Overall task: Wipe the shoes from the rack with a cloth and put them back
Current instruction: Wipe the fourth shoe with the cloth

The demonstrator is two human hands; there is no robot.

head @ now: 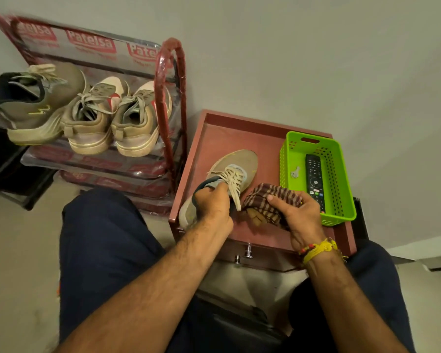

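A tan sneaker point(236, 164) with pale laces lies on the reddish small table point(219, 135), toe pointing away. My left hand point(213, 203) grips it at the collar and tongue. Just right of the shoe, my right hand point(299, 215) holds a crumpled brown striped cloth point(265, 200) against the tabletop. On the red shoe rack point(169, 80) at the left stand a matching tan sneaker point(31, 105) and a beige pair with red accents point(117, 115), heels toward me.
A green plastic basket point(339, 174) at the table's right holds a black remote point(313, 177). The rack's lower shelves are wrapped in printed plastic. A drawer knob point(248, 250) sticks out below the table's front edge. My knees flank the table; the wall is behind.
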